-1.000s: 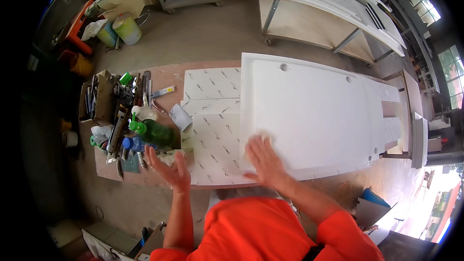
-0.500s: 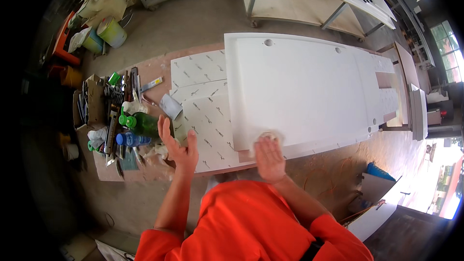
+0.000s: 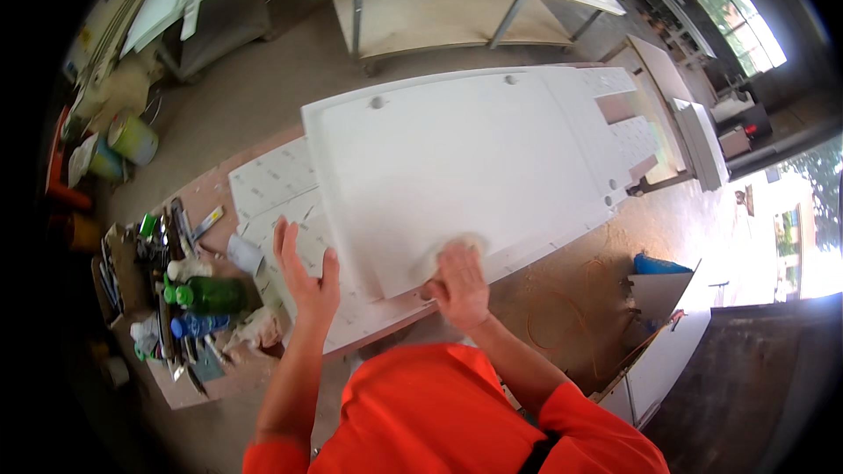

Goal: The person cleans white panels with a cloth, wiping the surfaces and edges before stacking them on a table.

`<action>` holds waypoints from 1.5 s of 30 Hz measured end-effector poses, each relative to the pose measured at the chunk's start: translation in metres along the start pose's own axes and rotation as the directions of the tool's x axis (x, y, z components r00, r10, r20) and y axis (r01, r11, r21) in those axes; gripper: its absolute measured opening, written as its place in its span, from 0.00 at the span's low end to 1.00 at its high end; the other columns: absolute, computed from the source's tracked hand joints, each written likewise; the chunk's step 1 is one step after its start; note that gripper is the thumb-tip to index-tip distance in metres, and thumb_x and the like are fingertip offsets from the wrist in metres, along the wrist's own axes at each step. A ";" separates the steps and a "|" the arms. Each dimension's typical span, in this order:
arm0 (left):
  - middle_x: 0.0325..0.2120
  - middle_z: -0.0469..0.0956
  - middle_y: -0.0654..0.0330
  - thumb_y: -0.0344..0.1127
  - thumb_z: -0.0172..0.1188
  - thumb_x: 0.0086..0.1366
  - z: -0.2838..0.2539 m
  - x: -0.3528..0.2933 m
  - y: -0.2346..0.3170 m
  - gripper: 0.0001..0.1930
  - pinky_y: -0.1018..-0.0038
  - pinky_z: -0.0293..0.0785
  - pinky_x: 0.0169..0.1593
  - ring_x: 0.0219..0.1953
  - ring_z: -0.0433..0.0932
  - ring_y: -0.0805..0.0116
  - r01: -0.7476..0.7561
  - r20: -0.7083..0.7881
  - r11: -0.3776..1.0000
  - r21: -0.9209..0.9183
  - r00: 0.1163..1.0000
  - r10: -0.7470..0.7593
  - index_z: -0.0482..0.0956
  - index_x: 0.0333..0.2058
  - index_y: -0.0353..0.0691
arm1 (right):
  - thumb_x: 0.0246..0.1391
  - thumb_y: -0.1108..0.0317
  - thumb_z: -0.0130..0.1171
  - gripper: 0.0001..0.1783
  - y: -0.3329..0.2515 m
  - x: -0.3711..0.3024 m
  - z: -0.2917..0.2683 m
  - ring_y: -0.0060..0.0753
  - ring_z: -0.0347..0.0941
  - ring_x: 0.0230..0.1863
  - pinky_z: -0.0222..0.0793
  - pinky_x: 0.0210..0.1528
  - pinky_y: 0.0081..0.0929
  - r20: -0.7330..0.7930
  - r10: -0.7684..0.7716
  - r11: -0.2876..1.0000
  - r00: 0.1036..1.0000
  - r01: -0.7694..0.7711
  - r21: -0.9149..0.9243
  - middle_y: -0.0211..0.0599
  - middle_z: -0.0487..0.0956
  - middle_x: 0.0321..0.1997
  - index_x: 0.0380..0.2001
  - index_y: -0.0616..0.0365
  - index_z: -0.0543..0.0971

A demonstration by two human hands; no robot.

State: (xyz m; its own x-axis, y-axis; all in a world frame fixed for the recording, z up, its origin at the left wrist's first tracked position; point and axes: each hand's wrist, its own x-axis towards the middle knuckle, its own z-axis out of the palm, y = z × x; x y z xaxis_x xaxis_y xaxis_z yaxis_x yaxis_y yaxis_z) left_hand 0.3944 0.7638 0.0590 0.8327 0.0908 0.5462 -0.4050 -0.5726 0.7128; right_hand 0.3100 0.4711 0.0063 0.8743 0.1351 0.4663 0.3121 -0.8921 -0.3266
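A large white panel (image 3: 439, 149) with round holes near its edges lies on the workbench in front of me. Near its front edge, my right hand (image 3: 461, 285) presses a pale, crumpled cloth (image 3: 467, 242) flat against the surface. Most of the cloth is hidden under the fingers, and its outline is blurred. My left hand (image 3: 307, 276) is raised to the left of the panel, holding nothing, its fingers and thumb apart. Below it are printed white sheets (image 3: 272, 177) that run partly under the panel.
Left of my left hand, the bench (image 3: 213, 382) carries a green bottle (image 3: 215, 296), a blue bottle (image 3: 198, 326), a crumpled rag (image 3: 256, 330) and several hand tools. Buckets (image 3: 133, 139) stand on the floor beyond. Another table (image 3: 457, 22) with white boards is at the back.
My view has turned, so the bench and panel appear shifted left and tilted. My right hand still presses the cloth on the panel near its front edge; my left hand remains raised.
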 end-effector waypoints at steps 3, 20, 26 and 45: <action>0.71 0.60 0.35 0.28 0.65 0.64 0.031 -0.012 0.012 0.35 0.47 0.58 0.73 0.73 0.59 0.35 0.019 0.086 1.000 -0.024 0.996 -0.017 0.63 0.69 0.31 | 0.69 0.58 0.57 0.29 0.107 0.002 -0.027 0.61 0.66 0.75 0.56 0.79 0.59 -0.114 0.160 0.967 0.981 -0.179 -0.181 0.56 0.73 0.71 0.65 0.65 0.75; 0.73 0.57 0.38 0.39 0.64 0.68 0.108 -0.032 0.037 0.34 0.38 0.53 0.73 0.74 0.54 0.30 -0.115 0.423 0.965 0.234 0.906 0.005 0.64 0.68 0.31 | 0.71 0.53 0.51 0.34 0.098 -0.030 -0.013 0.64 0.62 0.77 0.51 0.79 0.60 -0.063 0.250 0.968 0.966 -0.252 -0.012 0.61 0.69 0.74 0.70 0.67 0.70; 0.73 0.57 0.37 0.40 0.63 0.69 0.116 -0.026 0.037 0.33 0.37 0.53 0.73 0.74 0.55 0.29 -0.140 0.446 0.969 0.204 0.894 0.035 0.65 0.67 0.31 | 0.71 0.60 0.51 0.31 0.311 0.003 -0.094 0.66 0.61 0.77 0.51 0.79 0.58 -0.338 0.409 0.836 0.847 -0.497 -0.233 0.61 0.69 0.74 0.69 0.70 0.69; 0.73 0.57 0.36 0.38 0.62 0.68 0.111 -0.029 0.036 0.32 0.36 0.49 0.74 0.74 0.54 0.31 -0.129 0.483 0.967 0.221 0.875 0.006 0.65 0.67 0.30 | 0.70 0.50 0.52 0.42 0.230 0.011 -0.053 0.67 0.50 0.81 0.44 0.82 0.58 -0.292 0.532 0.784 0.795 -0.593 -0.184 0.68 0.57 0.79 0.73 0.75 0.59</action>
State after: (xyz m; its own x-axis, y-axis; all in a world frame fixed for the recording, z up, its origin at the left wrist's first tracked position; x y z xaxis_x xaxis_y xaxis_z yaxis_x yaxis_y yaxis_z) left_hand 0.3981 0.6505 0.0200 0.9090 -0.3177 0.2697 -0.4153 -0.7452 0.5218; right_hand 0.3720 0.2443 -0.0204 0.7522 -0.4933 0.4368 -0.3420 -0.8589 -0.3812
